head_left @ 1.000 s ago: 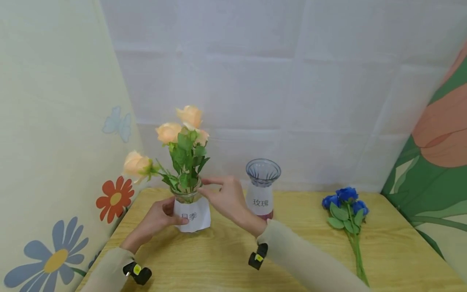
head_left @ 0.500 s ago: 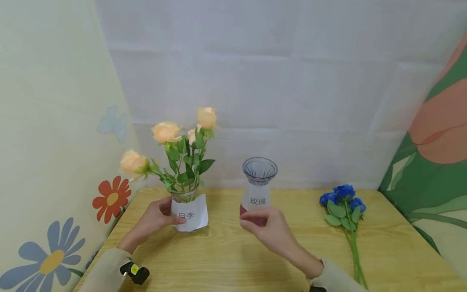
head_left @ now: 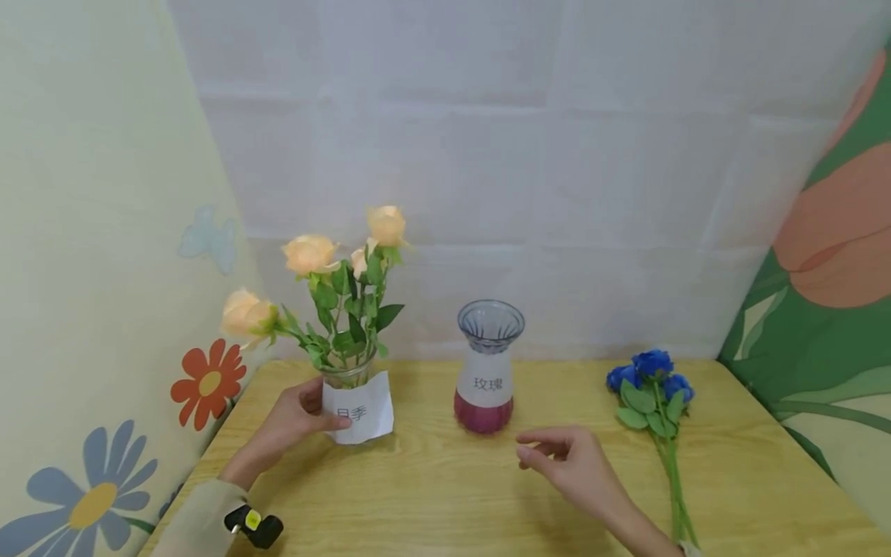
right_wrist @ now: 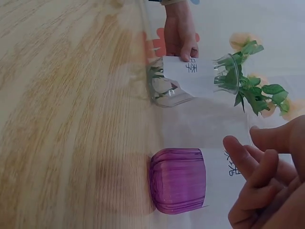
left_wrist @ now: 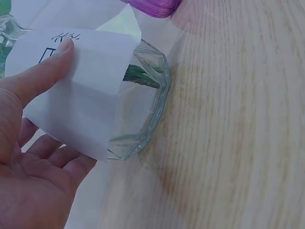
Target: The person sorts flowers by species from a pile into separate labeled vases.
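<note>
My left hand point(head_left: 295, 418) grips a clear glass vase point(left_wrist: 159, 102) wrapped with a white paper label point(head_left: 372, 410). Its thumb lies across the label's front; the other fingers go round the side. Several peach roses point(head_left: 311, 254) with green leaves stand in this vase, one leaning far out left. To its right is an upright second vase point(head_left: 483, 418), blue-grey at the flared mouth and purple-red at the base, also labelled. In front and to the right of it, my right hand point(head_left: 574, 468) hovers with loosely bent fingers, holding nothing.
Several blue roses point(head_left: 653, 365) with long green stems lie on the wooden table point(head_left: 418, 503) at the right. A white cloth backdrop point(head_left: 445, 155) rises behind the table, and flower-printed panels point(head_left: 90, 232) flank it.
My right hand has left the peach roses' vase mouth and moved right and toward me. One peach rose now stands further right. My left hand keeps its grip on the vase.
</note>
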